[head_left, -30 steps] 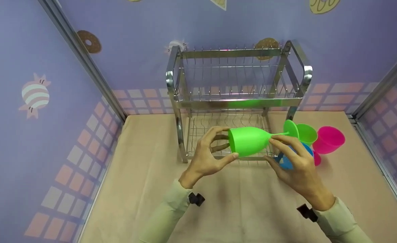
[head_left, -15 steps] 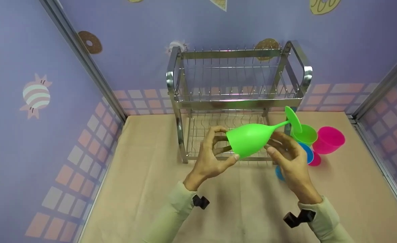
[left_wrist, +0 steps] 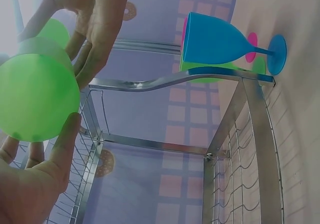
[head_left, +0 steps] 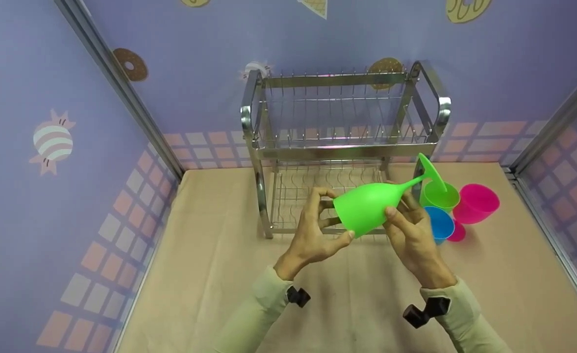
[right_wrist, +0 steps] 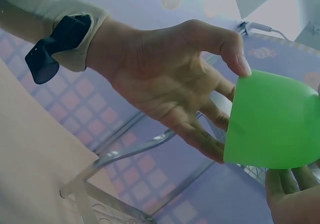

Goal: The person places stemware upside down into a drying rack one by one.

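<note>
A green plastic goblet (head_left: 369, 206) is held in the air in front of the rack, its mouth tilted down to the left and its foot up to the right. My left hand (head_left: 313, 238) grips it at the rim, thumb (right_wrist: 243, 64) on one side and fingers on the other. With the thumb on the bowl and fingers behind it, my right hand (head_left: 411, 240) holds the goblet near the stem end. In the left wrist view, the goblet's round mouth (left_wrist: 37, 97) faces the camera. Part of the right fingers is hidden behind the bowl.
A two-tier metal dish rack (head_left: 347, 151) stands against the back wall. Right of it stand a blue goblet (head_left: 441, 224), a pink goblet (head_left: 477, 205) and another green goblet (head_left: 438, 197), close together on the cloth-covered table (head_left: 210, 274).
My right hand has let go of the stem and moved under the bowl, now holding it there. The goblet has tilted, foot end rising. My left hand keeps its grip at the rim.
</note>
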Available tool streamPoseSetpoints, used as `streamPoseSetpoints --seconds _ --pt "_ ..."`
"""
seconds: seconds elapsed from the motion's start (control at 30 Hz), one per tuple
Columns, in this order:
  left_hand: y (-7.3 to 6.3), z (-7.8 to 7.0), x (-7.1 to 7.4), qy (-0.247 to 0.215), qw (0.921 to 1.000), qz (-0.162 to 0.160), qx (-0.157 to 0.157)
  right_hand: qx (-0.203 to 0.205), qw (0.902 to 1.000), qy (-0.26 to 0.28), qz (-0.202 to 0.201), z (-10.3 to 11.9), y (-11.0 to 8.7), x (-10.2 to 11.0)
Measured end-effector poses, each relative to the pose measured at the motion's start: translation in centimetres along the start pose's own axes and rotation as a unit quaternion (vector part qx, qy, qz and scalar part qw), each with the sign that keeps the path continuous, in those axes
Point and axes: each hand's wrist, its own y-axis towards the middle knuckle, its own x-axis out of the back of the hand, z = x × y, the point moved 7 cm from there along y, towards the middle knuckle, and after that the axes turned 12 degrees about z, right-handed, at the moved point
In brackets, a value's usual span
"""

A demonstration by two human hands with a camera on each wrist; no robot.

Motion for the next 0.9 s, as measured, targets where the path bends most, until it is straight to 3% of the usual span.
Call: streamPoseSetpoints --seconds 0.23,0.43,0.53,0.63,0.77,0.9 --pt "0.1 -0.3 0.0 0.005 1.0 0.004 -0.005 0.004 0.9999 -0.009 -0.004 1.0 0.2 -0.4" --pt "-0.2 -1.3 1.4 0.025 0.9988 0.005 -0.043 0.044 0.9964 -0.066 0.031 4.4 1.5 -1.5" --pt "-0.6 -1.2 4.0 0.055 0.997 -0.039 -0.039 0.063 0.9913 -0.1 0.057 7.2 2.9 -2.1" --pt "-1.0 -0.7 7.1 0.097 0.9909 -0.092 -0.017 0.066 0.9836 -0.159 0.054 9.9 4.3 -2.5" --pt "-2.2 0.2 10.8 0.158 0.9767 -0.145 0.007 0.047 0.9682 -0.244 0.029 12.7 5.7 -3.0" --pt "-4.1 1.5 13.9 0.211 0.9572 -0.195 0.031 0.046 0.9558 -0.286 0.049 15.0 7.2 -3.8"
